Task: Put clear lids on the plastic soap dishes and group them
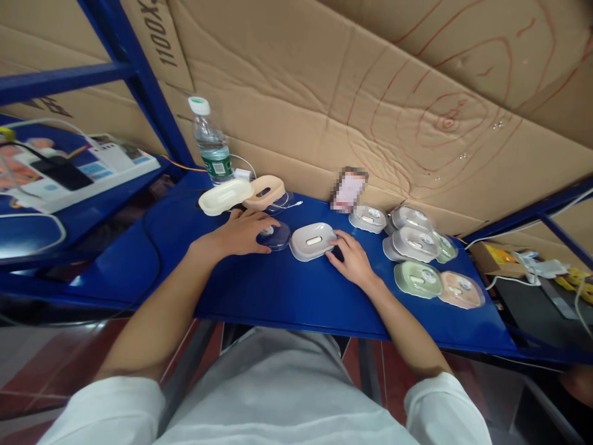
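A light grey oval soap dish (pixel 306 250) with a small white bar-shaped slot in its middle lies on the blue table in front of me. My right hand (pixel 353 258) grips its right end, thumb near the front and fingers on the rim. Just left of the dish is a clear plastic lid (pixel 280 237) with a round label partly under my fingers. My left hand (pixel 243 233) holds the lid's left end between thumb and fingers. Behind that hand are a cream oval dish (pixel 225 196) and a peach oval part with a slot (pixel 265 191).
Several lidded soap dishes (pixel 417 280) in grey, green and peach sit at the right, some stacked. A water bottle (pixel 210 145) stands at the back left. A phone (pixel 349 188) leans against the cardboard wall (pixel 287 93). A white cable (pixel 287 203) lies near the peach part.
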Available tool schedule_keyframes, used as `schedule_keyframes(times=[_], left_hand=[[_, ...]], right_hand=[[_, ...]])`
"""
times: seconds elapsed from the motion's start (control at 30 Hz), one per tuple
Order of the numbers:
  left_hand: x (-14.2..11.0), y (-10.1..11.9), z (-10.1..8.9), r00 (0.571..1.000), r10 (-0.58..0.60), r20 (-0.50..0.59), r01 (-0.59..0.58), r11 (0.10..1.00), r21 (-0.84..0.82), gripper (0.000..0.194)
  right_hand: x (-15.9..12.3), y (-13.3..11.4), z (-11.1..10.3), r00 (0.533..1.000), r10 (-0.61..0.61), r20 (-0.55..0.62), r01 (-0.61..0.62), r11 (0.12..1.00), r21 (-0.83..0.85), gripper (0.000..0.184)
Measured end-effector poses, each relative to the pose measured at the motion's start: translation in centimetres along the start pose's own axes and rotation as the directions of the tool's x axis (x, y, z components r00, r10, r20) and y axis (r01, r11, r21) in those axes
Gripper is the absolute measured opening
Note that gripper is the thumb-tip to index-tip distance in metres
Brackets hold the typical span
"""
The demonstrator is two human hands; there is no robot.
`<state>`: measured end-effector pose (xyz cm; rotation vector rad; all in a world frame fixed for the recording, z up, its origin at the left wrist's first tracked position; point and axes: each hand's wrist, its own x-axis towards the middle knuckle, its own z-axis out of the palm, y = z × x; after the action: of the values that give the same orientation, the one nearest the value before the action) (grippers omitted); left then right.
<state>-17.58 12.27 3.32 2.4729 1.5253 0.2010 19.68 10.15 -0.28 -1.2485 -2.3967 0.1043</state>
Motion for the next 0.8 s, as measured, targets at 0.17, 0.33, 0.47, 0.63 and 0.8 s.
schedule_keyframes(times=[0.17, 0.33, 0.47, 0.63, 0.8], left_hand=[[0.3, -0.3, -0.3, 0.998, 0.069, 0.008, -0.067, 0.989, -0.131, 0.068], [1.4, 0.5, 0.0, 0.994, -0.042, -0.103, 0.007, 0.948, -0.319, 0.076], [2.4, 4.0, 1.8, 0.960, -0.082, -0.266, -0.023, 0.928, -0.371, 0.071], [2.7, 8.3, 4.8, 0.947, 0.003, -0.321, -0.055, 0.987, -0.151, 0.056], [2.4, 8.7, 6.0, 0.952, 0.163, -0.259, -0.171, 0.985, -0.011, 0.074]], right_hand=[[0.0, -0.1, -0.2, 1.000, 0.009, -0.005, -0.009, 1.000, -0.016, 0.030], [-0.1, -0.2, 0.2, 0.999, 0.035, -0.001, -0.035, 0.999, 0.014, 0.032], [-0.1, -1.0, 0.6, 0.999, 0.044, -0.030, -0.040, 0.990, 0.137, 0.056], [-0.2, -1.5, 0.6, 0.999, 0.032, -0.031, -0.027, 0.990, 0.136, 0.078], [-0.2, -0.9, 0.2, 0.999, 0.009, 0.050, -0.011, 1.000, 0.027, 0.062]])
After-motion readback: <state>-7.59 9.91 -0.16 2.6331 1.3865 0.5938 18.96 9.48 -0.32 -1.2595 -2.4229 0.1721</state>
